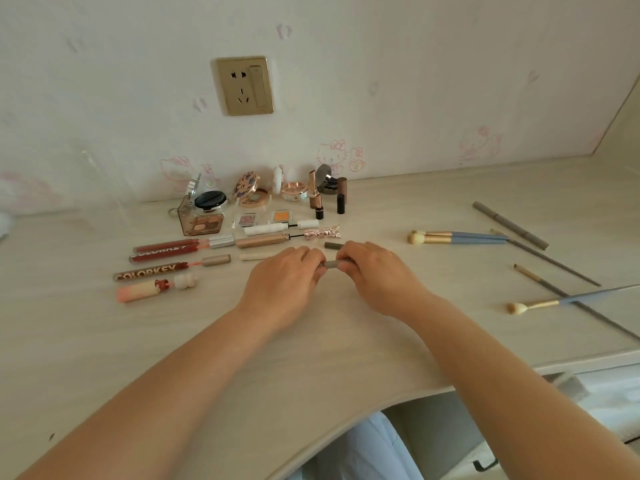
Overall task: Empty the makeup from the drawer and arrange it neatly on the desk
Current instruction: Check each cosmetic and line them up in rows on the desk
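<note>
Both hands meet at the middle of the pale desk [311,341]. My left hand [284,275] and my right hand [377,271] pinch a small grey pencil-like stick [331,264] between their fingertips; most of it is hidden. Left of the hands lie red lip gloss tubes [166,247], a COLORKEY tube [149,271] and a peach tube [145,291] in rows. Behind them lie a gold mascara [263,241] and a white tube [266,230]. Compacts [209,202] and lipsticks [317,195] stand by the wall.
Blue-handled brushes [460,237], grey pencils [509,223] and another brush [540,304] lie scattered on the desk's right side. A wall socket [244,85] sits above. The desk's front edge curves inward, with a drawer handle [485,464] below at the right.
</note>
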